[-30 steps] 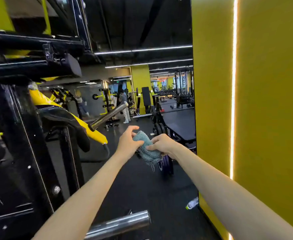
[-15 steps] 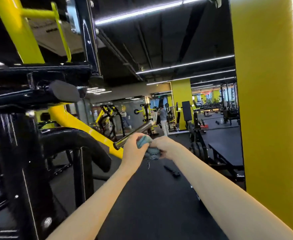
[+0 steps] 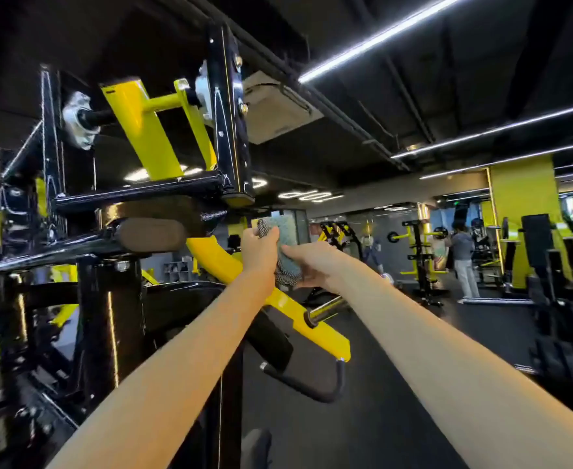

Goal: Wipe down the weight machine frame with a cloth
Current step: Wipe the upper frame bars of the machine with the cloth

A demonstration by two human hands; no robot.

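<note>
Both hands together at centre of view. Left hand [image 3: 258,252] curled round top of cloth [image 3: 286,236]; right hand [image 3: 315,265] grips its lower part. Cloth bunched, upright, not seen touching machine. Black post [image 3: 231,130] of frame at 11 o'clock from hands, long axis vertical, foot just above cloth. Yellow arm [image 3: 210,252] passes behind left wrist, running 10 to 4 o'clock. Left hand nearer both. Likely next: raise cloth onto post.

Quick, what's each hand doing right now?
Left hand: grips the cloth.
Right hand: holds the same cloth.
</note>
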